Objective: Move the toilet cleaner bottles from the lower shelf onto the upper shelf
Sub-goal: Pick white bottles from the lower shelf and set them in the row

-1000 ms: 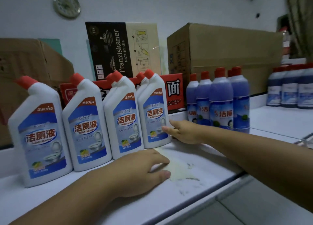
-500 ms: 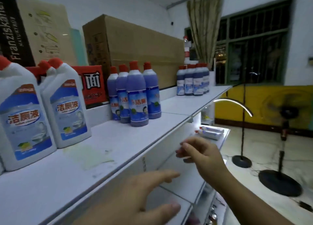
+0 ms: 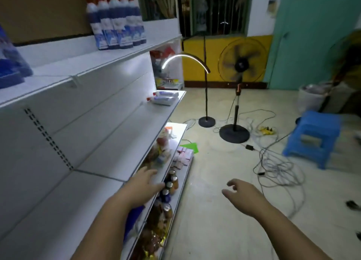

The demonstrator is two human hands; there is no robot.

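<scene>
lower shelf [image 3: 117,142], bottles [image 3: 164,100] far beyond fingers [image 3: 149,173]

Both bare forearms stretched forward from the lower edge, left hand [image 3: 145,185] palm down with fingers straight and close together, holding nothing, right hand [image 3: 244,196] well apart from it, palm down, fingers loosely curled, empty
</scene>
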